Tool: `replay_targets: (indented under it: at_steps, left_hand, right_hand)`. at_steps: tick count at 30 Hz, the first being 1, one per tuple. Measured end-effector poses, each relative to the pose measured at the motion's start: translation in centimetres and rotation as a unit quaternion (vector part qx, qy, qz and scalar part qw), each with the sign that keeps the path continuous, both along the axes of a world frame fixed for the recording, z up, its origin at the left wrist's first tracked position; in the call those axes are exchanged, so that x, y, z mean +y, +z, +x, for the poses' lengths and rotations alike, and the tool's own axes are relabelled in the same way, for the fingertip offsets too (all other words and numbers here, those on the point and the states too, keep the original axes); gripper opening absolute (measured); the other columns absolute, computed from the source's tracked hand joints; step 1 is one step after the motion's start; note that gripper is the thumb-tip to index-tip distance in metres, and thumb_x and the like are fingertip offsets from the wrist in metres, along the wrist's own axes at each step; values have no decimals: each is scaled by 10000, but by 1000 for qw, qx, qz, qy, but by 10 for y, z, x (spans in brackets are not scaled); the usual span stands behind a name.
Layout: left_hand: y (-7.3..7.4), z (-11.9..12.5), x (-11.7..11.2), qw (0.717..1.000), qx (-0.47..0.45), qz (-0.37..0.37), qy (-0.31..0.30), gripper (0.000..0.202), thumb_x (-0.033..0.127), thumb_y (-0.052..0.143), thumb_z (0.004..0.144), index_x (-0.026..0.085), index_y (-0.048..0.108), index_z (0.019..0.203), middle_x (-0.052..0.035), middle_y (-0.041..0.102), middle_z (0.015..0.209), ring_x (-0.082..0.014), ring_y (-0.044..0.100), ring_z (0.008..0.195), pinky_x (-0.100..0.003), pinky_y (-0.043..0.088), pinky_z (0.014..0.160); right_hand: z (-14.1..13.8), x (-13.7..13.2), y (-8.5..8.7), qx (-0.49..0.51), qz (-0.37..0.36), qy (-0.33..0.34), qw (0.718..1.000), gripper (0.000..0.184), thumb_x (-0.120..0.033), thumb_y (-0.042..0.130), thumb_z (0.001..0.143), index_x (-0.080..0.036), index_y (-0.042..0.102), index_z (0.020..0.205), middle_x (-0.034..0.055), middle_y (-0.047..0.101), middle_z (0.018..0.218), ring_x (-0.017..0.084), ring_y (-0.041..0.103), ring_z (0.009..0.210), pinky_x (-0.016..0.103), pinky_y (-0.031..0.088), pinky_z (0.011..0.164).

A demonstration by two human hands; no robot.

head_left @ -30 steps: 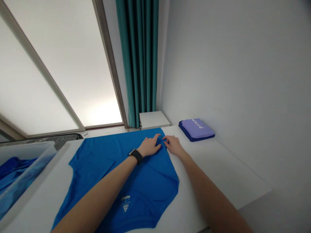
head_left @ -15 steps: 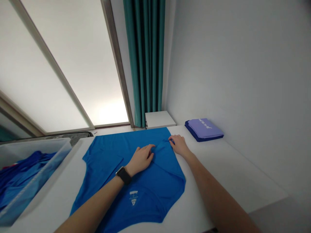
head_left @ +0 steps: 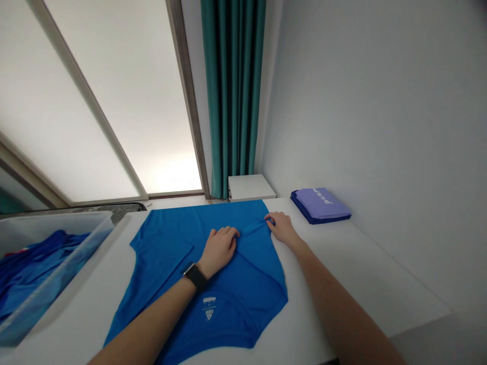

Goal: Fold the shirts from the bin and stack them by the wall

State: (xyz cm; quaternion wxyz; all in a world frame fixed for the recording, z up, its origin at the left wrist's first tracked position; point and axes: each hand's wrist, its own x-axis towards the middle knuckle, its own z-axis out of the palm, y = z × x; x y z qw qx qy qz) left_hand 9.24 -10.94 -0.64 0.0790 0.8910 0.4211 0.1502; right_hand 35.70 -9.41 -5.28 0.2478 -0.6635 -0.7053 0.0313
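Observation:
A blue T-shirt [head_left: 251,284] lies partly folded on the white table, its neckline and white label print toward me. My left hand [head_left: 219,248], with a black watch [head_left: 195,276] on the wrist, rests mid-shirt, its fingers curled down and closed on the cloth; the thumb is mostly hidden. At the shirt's right edge, my right hand [head_left: 281,228] pinches a bit of the fabric between thumb and fingers. A raised crease runs between the two hands.
Beyond my right hand lies a folded stack of purple and navy cloth [head_left: 323,204] near the wall. A translucent bin [head_left: 89,223] of blue garments stands at left. A small white cabinet [head_left: 251,187] and green curtain [head_left: 236,101] are behind the table.
My left fingers have curled in on the cloth, the hand shifting slightly left. The shirt's right side has drawn a little inward. My right hand keeps its pinch at the edge.

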Motion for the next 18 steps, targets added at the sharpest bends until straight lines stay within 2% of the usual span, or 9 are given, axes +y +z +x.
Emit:
replay_targets:
  at_steps: [3, 7, 11, 14, 18]
  left_hand:
    - [-2, -1, 1, 1000, 18, 13, 2, 221, 147, 380, 934, 226, 577, 994, -48, 657, 1022, -216, 595, 946, -351, 343, 797]
    - [-3, -3, 0, 1000, 14, 19, 4, 215, 156, 388, 936, 222, 587, 982, -48, 647, 1012, -220, 589, 924, -356, 350, 781]
    - [-5, -3, -1, 1000, 0, 31, -1, 200, 163, 407, 929, 225, 591, 974, -47, 649, 1002, -222, 584, 925, -359, 351, 787]
    - [-8, -4, 0, 999, -14, 34, -4, 204, 162, 404, 929, 230, 591, 979, -43, 649, 1005, -223, 583, 932, -364, 349, 794]
    - [-12, -5, 3, 999, -34, 26, -3, 234, 156, 371, 942, 236, 587, 978, -35, 651, 1008, -214, 586, 928, -364, 348, 794]
  right_hand:
    - [6, 0, 3, 22, 5, 12, 1000, 214, -153, 500, 881, -233, 649, 1012, 15, 654, 852, 185, 555, 845, 303, 373, 773]
    - [15, -2, 8, 37, 12, 9, 999, 254, -129, 452, 887, -221, 652, 1015, 25, 664, 890, 175, 570, 852, 289, 409, 792]
    - [17, -4, 10, 27, 7, -12, 1000, 212, -223, 462, 932, -212, 673, 950, 46, 668, 922, 185, 567, 890, 301, 397, 814]
    - [12, -5, 8, 4, -3, -33, 999, 175, -308, 534, 922, -223, 686, 903, 52, 650, 931, 210, 543, 935, 326, 366, 821]
    - [8, -5, 4, -25, -11, -60, 998, 161, -323, 582, 900, -209, 664, 821, 69, 616, 950, 236, 508, 980, 342, 339, 822]
